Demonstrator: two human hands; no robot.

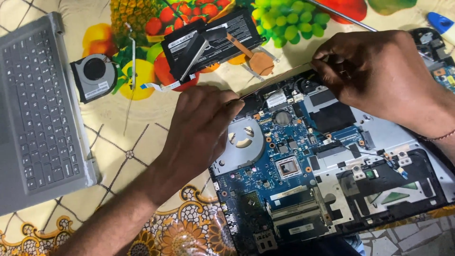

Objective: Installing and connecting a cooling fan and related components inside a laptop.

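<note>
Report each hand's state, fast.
Left hand: fingers pinched shut on the thin wire.
Right hand: fingers pinched shut on the same wire's other end.

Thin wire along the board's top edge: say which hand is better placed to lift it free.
Probably the right hand: its fingertips already pinch the thin wire at the laptop base corner. The left hand only touches its other end.

Both hands [204, 121] [374, 71] pinch thin wire [275, 81] over open laptop motherboard [284, 166]; fan [95, 76] lies apart.
</note>
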